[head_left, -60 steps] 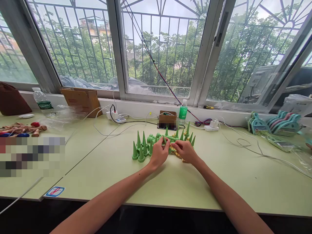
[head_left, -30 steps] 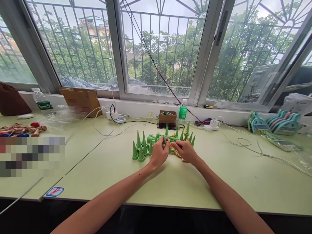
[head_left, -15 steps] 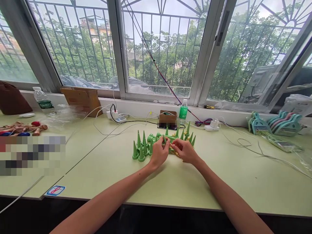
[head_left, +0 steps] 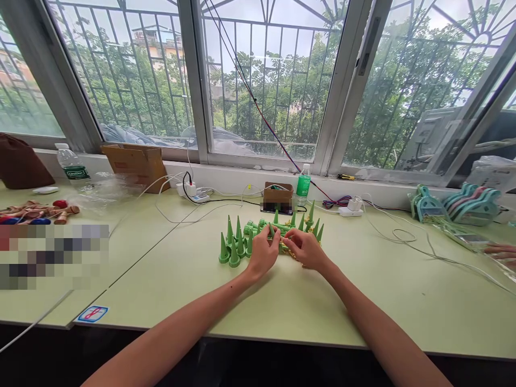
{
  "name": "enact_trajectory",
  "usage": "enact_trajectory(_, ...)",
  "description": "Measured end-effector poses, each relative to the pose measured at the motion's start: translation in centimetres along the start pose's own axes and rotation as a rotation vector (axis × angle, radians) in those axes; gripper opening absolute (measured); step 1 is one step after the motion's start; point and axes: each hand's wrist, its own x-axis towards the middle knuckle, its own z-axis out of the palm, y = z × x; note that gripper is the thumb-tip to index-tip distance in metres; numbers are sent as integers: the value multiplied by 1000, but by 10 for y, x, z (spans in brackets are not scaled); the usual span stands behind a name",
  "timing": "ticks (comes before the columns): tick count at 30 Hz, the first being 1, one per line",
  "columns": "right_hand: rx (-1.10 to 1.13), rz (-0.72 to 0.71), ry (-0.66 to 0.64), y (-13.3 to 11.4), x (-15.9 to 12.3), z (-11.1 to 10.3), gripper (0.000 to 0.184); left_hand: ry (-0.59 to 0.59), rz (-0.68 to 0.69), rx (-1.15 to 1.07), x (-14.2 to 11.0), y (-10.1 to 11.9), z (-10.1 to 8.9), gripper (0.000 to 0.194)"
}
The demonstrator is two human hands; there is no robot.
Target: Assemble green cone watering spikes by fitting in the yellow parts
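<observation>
My left hand (head_left: 263,252) and my right hand (head_left: 305,248) meet at the middle of a pale green table (head_left: 306,301), fingers pinched together over a small green piece and a heap of yellowish bits (head_left: 288,249). What exactly each pinch holds is too small to name. Several green cone-shaped spikes (head_left: 233,245) stand upright just left of my left hand. More green cones (head_left: 309,219) stand behind my right hand, with green tube pieces (head_left: 258,228) lying between them.
A small cardboard box (head_left: 277,196) and a green bottle (head_left: 302,184) stand behind the cones. Cables and a power strip (head_left: 192,193) run along the sill. Teal plastic toys (head_left: 455,204) sit far right, where another person's hand (head_left: 500,253) shows. A brown box (head_left: 135,164) stands at left.
My hands have stayed almost still over the heap, the fingers shifting slightly. Another person's hand has come into view at the right edge.
</observation>
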Motion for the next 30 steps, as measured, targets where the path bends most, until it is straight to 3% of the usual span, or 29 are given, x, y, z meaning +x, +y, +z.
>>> enact_trajectory(5,21,-14,-16,-1,0,0,25,2,-9,4,-1,0,-1,23)
enact_trajectory(12,-5,1,-9,3,2,2,45,-33,-19,-32,-2,1,0,25)
enact_trajectory(21,42,17,-38,0,-1,0,18,17,-16,4,0,0,0,25)
enact_trajectory(30,11,-26,-12,5,2,2,32,-25,-31,-21,-2,1,-1,26)
